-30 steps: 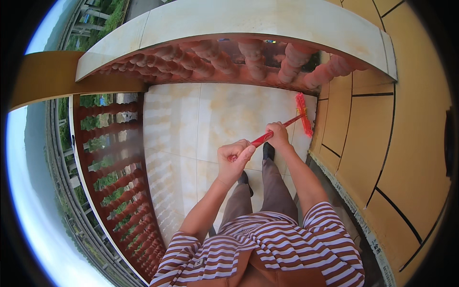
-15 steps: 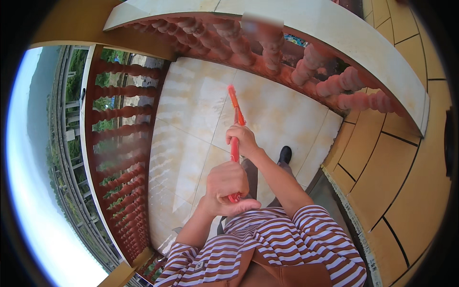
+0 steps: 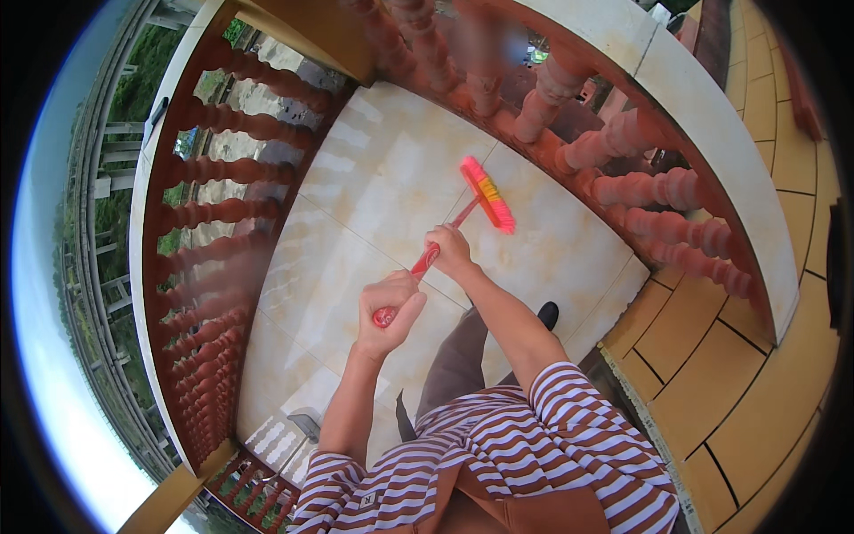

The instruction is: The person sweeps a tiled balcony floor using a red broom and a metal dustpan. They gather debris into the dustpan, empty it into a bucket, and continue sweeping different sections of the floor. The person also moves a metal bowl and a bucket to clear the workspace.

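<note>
A broom (image 3: 479,197) with a red handle and pink, yellow and orange bristles reaches out over the pale tiled floor (image 3: 356,222). My left hand (image 3: 386,307) is closed round the top end of the handle, thumb pointing up and right. Farther down the handle, my right hand (image 3: 447,247) is wrapped round it. The bristles point to the right; whether they touch the tiles I cannot tell.
Red baluster railings with pale top rails stand on the left (image 3: 213,169) and at the far side (image 3: 623,133). A grey dustpan (image 3: 305,424) lies at the lower left. Yellow tiled wall (image 3: 712,356) runs along the right. My dark shoe (image 3: 548,315) is on the floor.
The broom head has swung to the right and turned so its bristles show. My left hand has moved left and up, my right hand slightly up. The view has turned a little.
</note>
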### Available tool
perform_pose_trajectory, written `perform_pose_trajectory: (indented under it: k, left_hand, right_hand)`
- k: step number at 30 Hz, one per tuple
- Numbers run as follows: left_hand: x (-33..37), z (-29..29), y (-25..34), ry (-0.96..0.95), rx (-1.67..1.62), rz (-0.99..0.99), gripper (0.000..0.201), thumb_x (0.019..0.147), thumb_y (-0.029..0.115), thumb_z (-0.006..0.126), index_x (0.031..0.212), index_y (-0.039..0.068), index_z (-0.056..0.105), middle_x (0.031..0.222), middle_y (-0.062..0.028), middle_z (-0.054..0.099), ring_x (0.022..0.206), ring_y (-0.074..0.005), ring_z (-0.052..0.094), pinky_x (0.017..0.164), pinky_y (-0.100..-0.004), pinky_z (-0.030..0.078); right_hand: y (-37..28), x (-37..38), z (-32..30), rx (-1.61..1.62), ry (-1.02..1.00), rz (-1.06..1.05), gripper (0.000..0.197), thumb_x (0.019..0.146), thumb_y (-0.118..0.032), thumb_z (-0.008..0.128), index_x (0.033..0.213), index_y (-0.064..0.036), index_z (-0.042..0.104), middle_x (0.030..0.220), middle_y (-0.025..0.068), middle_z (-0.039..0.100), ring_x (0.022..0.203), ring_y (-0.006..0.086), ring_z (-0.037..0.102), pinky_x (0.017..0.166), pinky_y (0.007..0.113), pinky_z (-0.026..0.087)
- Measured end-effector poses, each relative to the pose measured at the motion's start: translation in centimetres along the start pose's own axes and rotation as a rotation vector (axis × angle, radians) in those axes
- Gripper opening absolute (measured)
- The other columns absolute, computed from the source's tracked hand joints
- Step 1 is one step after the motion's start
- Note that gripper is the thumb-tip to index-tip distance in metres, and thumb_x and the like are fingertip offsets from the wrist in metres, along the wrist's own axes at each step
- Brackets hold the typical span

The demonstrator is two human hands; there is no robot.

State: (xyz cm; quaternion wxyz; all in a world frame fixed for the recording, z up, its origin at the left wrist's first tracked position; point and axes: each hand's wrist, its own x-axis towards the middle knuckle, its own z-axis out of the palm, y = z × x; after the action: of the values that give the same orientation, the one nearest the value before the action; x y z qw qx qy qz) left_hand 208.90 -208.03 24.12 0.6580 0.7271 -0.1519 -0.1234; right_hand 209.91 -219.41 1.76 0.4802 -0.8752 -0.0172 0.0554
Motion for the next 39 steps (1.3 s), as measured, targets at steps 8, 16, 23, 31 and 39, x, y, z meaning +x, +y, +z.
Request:
perform_pose_trajectory:
  k: [8, 16, 23, 31, 39]
  left_hand:
    - [0.0, -2.1, 3.7, 0.078, -0.172, 0.179, 0.029, 0.066, -0.011, 0.057, 0.053, 0.003, 0.035, 0.053, -0.0051, 0.044, 0.049, -0.0202, 0.041, 0.058, -0.0358, 0.041]
    - [4.2, -5.1, -5.5, 0.051, -0.282, -0.064, 0.029, 0.074, -0.008, 0.060, 0.055, 0.001, 0.039, 0.057, -0.0058, 0.045, 0.057, -0.0216, 0.043, 0.063, -0.0334, 0.040]
    - [3.2, -16.0, -0.7, 0.370, 0.171, -0.185, 0.031, 0.070, -0.008, 0.061, 0.052, 0.002, 0.038, 0.054, -0.0061, 0.042, 0.054, -0.0223, 0.041, 0.060, -0.0327, 0.036]
    - [7.1, -18.9, 5.9, 0.403, 0.277, -0.089, 0.030, 0.068, -0.008, 0.061, 0.052, 0.003, 0.038, 0.053, -0.0064, 0.045, 0.053, -0.0209, 0.044, 0.064, -0.0326, 0.040]
    - [9.6, -22.8, -5.7, 0.500, -0.127, 0.020, 0.030, 0.074, -0.007, 0.059, 0.053, 0.002, 0.040, 0.055, -0.0049, 0.045, 0.055, -0.0203, 0.045, 0.070, -0.0353, 0.043]
  right_hand:
    - [-5.6, 0.0, -5.3, -0.131, -0.078, -0.031, 0.014, 0.060, -0.008, 0.067, 0.056, -0.0126, 0.054, 0.066, 0.0025, 0.055, 0.077, 0.0247, 0.055, 0.065, 0.038, 0.044]
    - [2.0, 5.1, -2.3, -0.285, -0.145, 0.072, 0.015, 0.061, -0.007, 0.067, 0.056, -0.0138, 0.054, 0.067, 0.0029, 0.054, 0.078, 0.0261, 0.056, 0.065, 0.040, 0.045]
    - [-10.1, 14.0, 14.0, 0.075, -0.433, -0.225, 0.011, 0.064, -0.009, 0.065, 0.060, -0.0136, 0.056, 0.072, 0.0025, 0.057, 0.081, 0.0247, 0.056, 0.068, 0.038, 0.046]
    - [-18.9, 17.5, 11.7, 0.250, -0.537, -0.300, 0.013, 0.062, -0.008, 0.064, 0.060, -0.0141, 0.053, 0.069, -0.0005, 0.056, 0.078, 0.0203, 0.057, 0.060, 0.034, 0.047]
    - [-10.1, 27.2, 10.3, -0.365, -0.450, -0.291, 0.009, 0.062, -0.009, 0.066, 0.060, -0.0129, 0.059, 0.072, 0.0045, 0.060, 0.081, 0.0257, 0.057, 0.069, 0.039, 0.047]
